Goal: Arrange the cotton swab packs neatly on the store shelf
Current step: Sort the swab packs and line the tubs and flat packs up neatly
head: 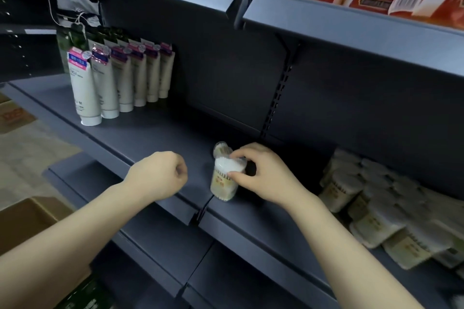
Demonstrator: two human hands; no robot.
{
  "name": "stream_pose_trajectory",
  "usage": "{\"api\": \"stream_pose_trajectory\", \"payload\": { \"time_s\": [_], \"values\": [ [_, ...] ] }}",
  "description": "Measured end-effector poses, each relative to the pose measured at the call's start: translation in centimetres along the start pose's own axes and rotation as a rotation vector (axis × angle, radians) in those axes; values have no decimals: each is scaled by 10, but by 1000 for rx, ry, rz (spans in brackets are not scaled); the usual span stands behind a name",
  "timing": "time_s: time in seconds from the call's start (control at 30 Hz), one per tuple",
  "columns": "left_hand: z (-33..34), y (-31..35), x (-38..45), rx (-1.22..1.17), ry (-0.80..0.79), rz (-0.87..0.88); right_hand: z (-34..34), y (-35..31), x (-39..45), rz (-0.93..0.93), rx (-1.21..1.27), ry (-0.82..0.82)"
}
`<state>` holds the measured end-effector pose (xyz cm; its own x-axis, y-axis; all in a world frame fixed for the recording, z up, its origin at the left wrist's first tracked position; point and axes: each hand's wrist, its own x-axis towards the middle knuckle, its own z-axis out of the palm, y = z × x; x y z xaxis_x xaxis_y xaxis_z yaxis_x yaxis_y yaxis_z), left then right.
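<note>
The right hand is gripping an upright cotton swab pack on the shelf; the left hand is curling into an empty fist.

My right hand pinches the top rim of an upright cotton swab pack standing near the front edge of the grey shelf. A second pack lies just behind it, at its 12 o'clock. My left hand, at the pack's 9 o'clock, is curled into a loose fist holding nothing, above the shelf edge. At 3 o'clock more swab packs lie in a heap. At 10 o'clock, white tubes stand in a row.
</note>
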<state>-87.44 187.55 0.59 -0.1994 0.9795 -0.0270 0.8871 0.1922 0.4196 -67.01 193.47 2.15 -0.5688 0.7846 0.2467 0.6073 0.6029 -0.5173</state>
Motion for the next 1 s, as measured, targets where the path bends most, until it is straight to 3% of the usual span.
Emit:
{"api": "stream_pose_trajectory", "payload": {
  "time_s": [0.6,1.0],
  "values": [
    [24,47,2,-68,-40,187,-44,23,-22,204,151,110],
    [68,133,-14,-253,-234,427,-95,53,-72,354,91,271]
  ]
}}
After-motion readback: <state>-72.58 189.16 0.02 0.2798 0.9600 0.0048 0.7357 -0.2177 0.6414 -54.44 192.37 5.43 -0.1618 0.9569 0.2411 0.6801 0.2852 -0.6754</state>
